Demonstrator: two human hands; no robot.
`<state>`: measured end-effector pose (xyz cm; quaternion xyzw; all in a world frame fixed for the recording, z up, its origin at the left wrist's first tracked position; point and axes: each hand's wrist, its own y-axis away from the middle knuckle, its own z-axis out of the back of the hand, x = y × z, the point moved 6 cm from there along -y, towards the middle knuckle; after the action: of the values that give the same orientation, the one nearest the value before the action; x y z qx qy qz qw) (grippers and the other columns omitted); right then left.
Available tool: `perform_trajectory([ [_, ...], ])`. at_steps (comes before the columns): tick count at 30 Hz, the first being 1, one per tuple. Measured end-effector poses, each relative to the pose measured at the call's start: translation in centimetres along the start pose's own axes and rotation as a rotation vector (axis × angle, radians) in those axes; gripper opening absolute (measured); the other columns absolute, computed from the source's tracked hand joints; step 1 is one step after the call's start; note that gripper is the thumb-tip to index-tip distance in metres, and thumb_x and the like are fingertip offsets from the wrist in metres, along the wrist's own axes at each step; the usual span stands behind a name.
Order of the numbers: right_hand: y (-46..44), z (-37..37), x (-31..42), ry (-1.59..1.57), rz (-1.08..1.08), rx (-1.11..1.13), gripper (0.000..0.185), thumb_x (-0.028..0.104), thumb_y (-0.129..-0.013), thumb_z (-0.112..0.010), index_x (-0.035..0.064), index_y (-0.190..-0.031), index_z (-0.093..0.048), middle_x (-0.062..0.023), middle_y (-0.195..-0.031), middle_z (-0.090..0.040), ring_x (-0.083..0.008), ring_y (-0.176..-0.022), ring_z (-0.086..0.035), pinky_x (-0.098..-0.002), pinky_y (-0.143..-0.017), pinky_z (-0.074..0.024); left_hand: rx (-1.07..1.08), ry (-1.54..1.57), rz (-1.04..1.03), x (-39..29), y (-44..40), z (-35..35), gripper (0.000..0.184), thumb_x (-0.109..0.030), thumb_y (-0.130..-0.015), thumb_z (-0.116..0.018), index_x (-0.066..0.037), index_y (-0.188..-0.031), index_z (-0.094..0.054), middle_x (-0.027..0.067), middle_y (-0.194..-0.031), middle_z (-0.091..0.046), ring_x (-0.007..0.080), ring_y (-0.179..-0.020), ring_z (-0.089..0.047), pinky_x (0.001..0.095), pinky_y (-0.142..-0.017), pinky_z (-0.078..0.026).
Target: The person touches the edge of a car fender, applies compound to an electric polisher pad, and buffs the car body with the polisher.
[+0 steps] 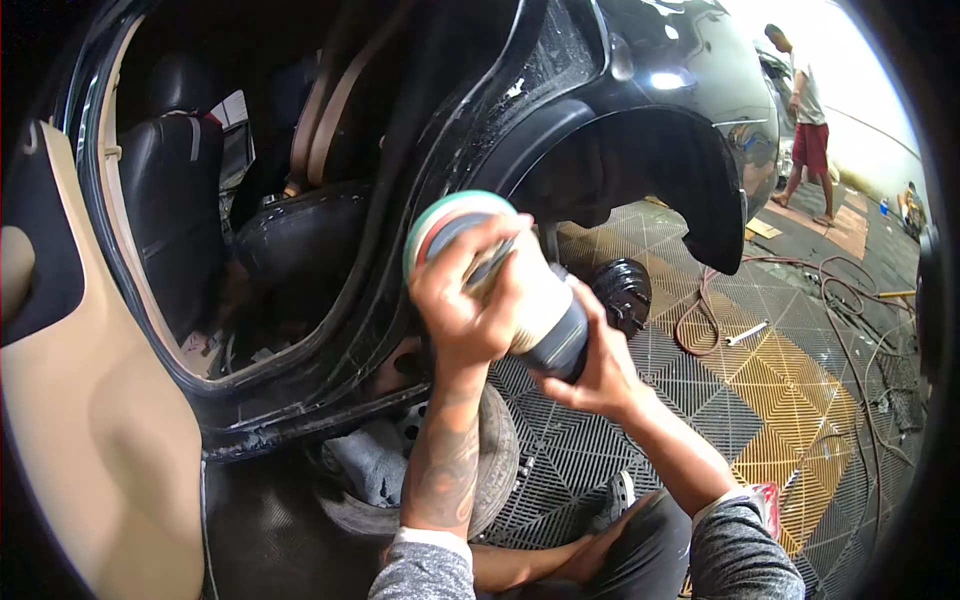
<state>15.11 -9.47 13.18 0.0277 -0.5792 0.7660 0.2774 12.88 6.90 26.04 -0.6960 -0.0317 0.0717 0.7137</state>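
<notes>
Head view: the left hand (465, 300) is clasped round the front of a round-padded power tool (553, 318), the right hand (607, 368) gripping its dark rear end! It's up beside the black car (650, 60), between doorway (372, 285) and wheel arch (555, 125); pad (424, 222) contact, I can't tell. A wrench (748, 333) lies on the floor tiles (690, 398).

My power tool (550, 312) looks plasticky, far fender (680, 80) is super glossy, floor tiles (700, 400) ribbed and plastic-ish, my sleeves (745, 550) heathered cloth.

Auto workshop: car body (695, 100), wrench (748, 333)
</notes>
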Motion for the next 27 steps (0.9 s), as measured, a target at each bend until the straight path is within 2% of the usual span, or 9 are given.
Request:
perform_trajectory([
  [1,0.6,-0.7,0.0,-0.001,-0.05,0.051,0.112,0.028,-0.062,-0.085,0.001,-0.154,-0.027,-0.0284,-0.141,-0.053,-0.0435,-0.123,-0.061,-0.0454,-0.105,-0.0507,-0.017,0.007,-0.01,-0.5,0.9,0.6,0.024,0.0,-0.08,-0.062,0.007,-0.101,-0.072,0.0187,-0.096,-0.076,0.0265,-0.091,-0.074,0.0369,-0.086,-0.058],
  [2,1.0,-1.4,0.1,-0.001,-0.1,0.1,0.112,0.028,-0.061,-0.085,0.0012,-0.154,-0.028,-0.0284,-0.141,-0.054,-0.0441,-0.122,-0.061,-0.0458,-0.104,-0.0511,-0.031,-0.007,0.071,0.0,2.3,1.4,0.025,-0.01,-0.084,-0.064,0.006,-0.102,-0.072,0.0202,-0.099,-0.075,0.0262,-0.094,-0.072,0.038,-0.091,-0.055],
  [6,0.9,-1.7,0.8,0.053,-0.061,0.111,0.11,0.027,-0.063,-0.084,0.005,-0.155,-0.027,-0.03,-0.137,-0.055,-0.0452,-0.121,-0.061,-0.0482,-0.103,-0.0513,-0.04,0.04,0.101,0.7,3.4,2.0,0.027,-0.011,-0.087,-0.063,0.007,-0.106,-0.07,0.0235,-0.101,-0.074,0.0296,-0.096,-0.072,0.0412,-0.093,-0.055],
  [13,-3.5,4.0,1.4,0.015,0.03,-0.134,0.107,0.031,-0.069,-0.082,0.008,-0.156,-0.025,-0.0308,-0.127,-0.062,-0.0459,-0.109,-0.067,-0.0462,-0.097,-0.0543,0.013,0.116,0.065,1.3,-5.3,-4.0,0.02,-0.011,-0.083,-0.069,0.002,-0.096,-0.075,0.0143,-0.091,-0.076,0.0247,-0.086,-0.073,0.035,-0.081,-0.057],
  [17,-5.4,8.0,0.9,0.081,-0.089,-0.118,0.109,0.034,-0.071,-0.08,0.0119,-0.157,-0.017,-0.0317,-0.122,-0.063,-0.0486,-0.109,-0.066,-0.0508,-0.095,-0.0532,0.038,0.162,0.12,2.4,-8.9,-8.3,0.023,-0.015,-0.083,-0.07,0.002,-0.096,-0.076,0.0142,-0.087,-0.077,0.0214,-0.082,-0.074,0.0316,-0.078,-0.057],
  [21,-6.8,11.7,-0.3,0.117,-0.138,-0.187,0.106,0.039,-0.071,-0.081,0.0156,-0.156,-0.021,-0.0312,-0.123,-0.063,-0.0472,-0.112,-0.065,-0.0499,-0.098,-0.0515,0.049,0.12,0.151,2.6,-11.8,-12.7,0.023,-0.016,-0.089,-0.071,0.004,-0.098,-0.074,0.0097,-0.088,-0.075,0.0128,-0.079,-0.07,0.0281,-0.075,-0.056],
  [24,-7.5,14.1,-0.1,0.108,-0.249,-0.215,0.11,0.043,-0.07,-0.084,0.0091,-0.156,-0.024,-0.027,-0.135,-0.058,-0.0387,-0.127,-0.058,-0.0462,-0.108,-0.0435,-0.132,0.063,0.1,3.1,-12.2,-14.9,0.039,-0.021,-0.09,-0.073,0.004,-0.118,-0.066,0.0175,-0.105,-0.074,0.0253,-0.093,-0.073,0.0358,-0.087,-0.056],
  [25,-7.6,14.8,-0.1,0.12,-0.24,-0.215,0.11,0.043,-0.07,-0.084,0.0091,-0.156,-0.024,-0.027,-0.135,-0.058,-0.0387,-0.127,-0.058,-0.0462,-0.108,-0.0435,-0.062,0.044,0.124,1.9,-11.6,-15.5,0.056,-0.029,-0.089,-0.073,0.004,-0.132,-0.056,0.0257,-0.123,-0.066,0.0354,-0.116,-0.064,0.042,-0.103,-0.048],
  [27,-7.3,15.8,-1.4,0.127,-0.3,-0.222,0.11,0.043,-0.07,-0.083,0.0094,-0.156,-0.023,-0.0259,-0.132,-0.061,-0.0358,-0.123,-0.061,-0.0442,-0.107,-0.0451,0.011,-0.128,-0.074,0.0,-10.0,-17.3,0.069,-0.023,-0.084,-0.077,0.001,-0.141,-0.047,0.0333,-0.142,-0.047,0.0449,-0.134,-0.048,0.05,-0.111,-0.04],
])
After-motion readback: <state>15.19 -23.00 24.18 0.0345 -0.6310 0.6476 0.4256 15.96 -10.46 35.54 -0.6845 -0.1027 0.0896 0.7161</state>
